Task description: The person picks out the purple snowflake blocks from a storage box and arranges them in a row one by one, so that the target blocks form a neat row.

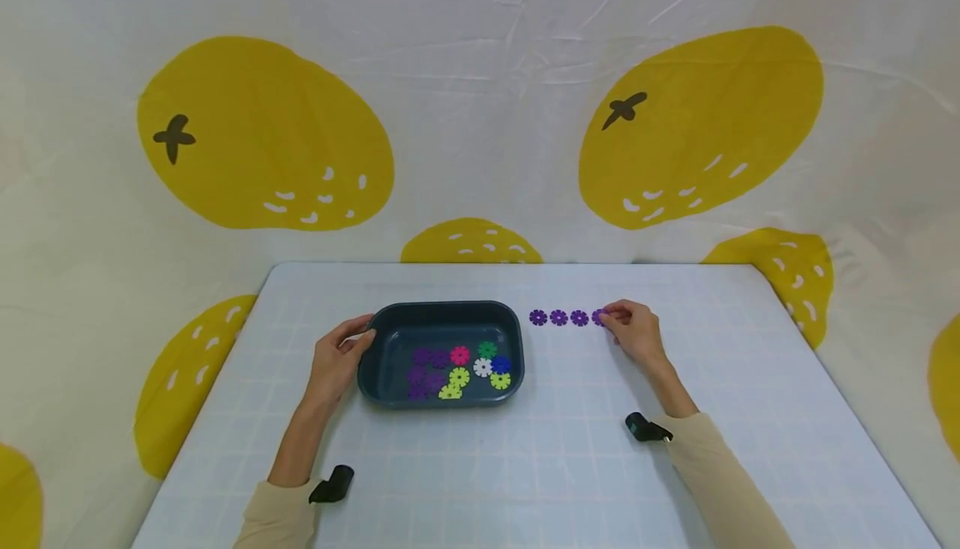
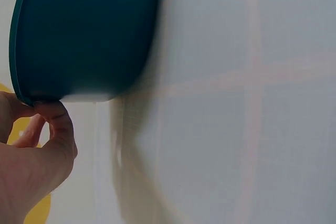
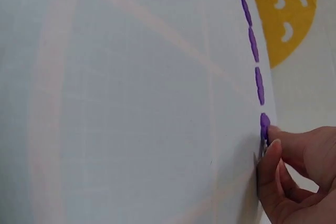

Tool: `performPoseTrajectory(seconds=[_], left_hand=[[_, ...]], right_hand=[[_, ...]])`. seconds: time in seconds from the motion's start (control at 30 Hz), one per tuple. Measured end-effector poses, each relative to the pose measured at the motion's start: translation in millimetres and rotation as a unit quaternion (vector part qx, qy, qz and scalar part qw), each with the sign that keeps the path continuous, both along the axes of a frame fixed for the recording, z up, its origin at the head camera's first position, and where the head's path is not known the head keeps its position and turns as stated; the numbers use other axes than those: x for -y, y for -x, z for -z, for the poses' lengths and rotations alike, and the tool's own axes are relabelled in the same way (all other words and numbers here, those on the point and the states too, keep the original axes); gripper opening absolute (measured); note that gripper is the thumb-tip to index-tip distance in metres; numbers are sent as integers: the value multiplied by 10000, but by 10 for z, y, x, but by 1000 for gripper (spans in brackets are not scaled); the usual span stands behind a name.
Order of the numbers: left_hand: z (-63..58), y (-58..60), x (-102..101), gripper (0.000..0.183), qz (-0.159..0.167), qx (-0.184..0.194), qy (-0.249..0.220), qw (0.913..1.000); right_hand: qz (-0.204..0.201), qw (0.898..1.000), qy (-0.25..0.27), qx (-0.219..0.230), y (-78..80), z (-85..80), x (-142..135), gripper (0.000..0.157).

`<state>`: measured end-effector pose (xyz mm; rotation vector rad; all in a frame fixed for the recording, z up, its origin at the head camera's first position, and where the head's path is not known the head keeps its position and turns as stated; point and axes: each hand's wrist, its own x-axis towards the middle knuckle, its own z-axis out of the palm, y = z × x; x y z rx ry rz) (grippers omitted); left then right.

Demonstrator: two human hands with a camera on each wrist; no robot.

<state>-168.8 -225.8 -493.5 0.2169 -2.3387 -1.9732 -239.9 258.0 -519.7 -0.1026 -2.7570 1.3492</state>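
My left hand (image 1: 334,363) grips the left rim of a dark blue-green plastic tray (image 1: 387,357), thumb and fingers pinching its edge in the left wrist view. Inside lie several flower-shaped notched discs: purple discs (image 1: 423,376) in a cluster, yellow-green discs (image 1: 459,376), a pink disc (image 1: 460,356), a white disc (image 1: 482,367), a green disc (image 1: 487,350) and a blue disc (image 1: 501,364). To the tray's right, three purple discs (image 1: 558,317) lie in a line on the table. At that line's right end, my right hand (image 1: 637,334) pinches another purple disc (image 3: 264,121), partly hidden by the fingertips.
A pale checked cloth covers the table (image 1: 570,466). Behind it hangs a white curtain (image 1: 480,116) printed with large yellow fruit. Each sleeved wrist carries a small black camera, the left camera (image 1: 333,484) and the right camera (image 1: 647,428).
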Motion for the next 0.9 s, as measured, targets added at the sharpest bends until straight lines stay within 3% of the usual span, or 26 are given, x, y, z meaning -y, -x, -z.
performPoseTrajectory(seconds=[0.2,0.47,0.7,0.9], left_hand=[[-4,2,17,42,-35,49,38,10000],[13,11,17,42,24,42,7,10000],[7,15,33,41,83,237,11,9997],[12,-4,35,42,57,144,-10,9999]], right_hand=[[-97,9997,-204,-66,-6,-13,18,29],[-94,9996,-53,-250,-61,-39,79,33],[-407,9951,-30,-903,-100,-187,242,20],[-646,9920,198,-1063,-143,-358,449,17]])
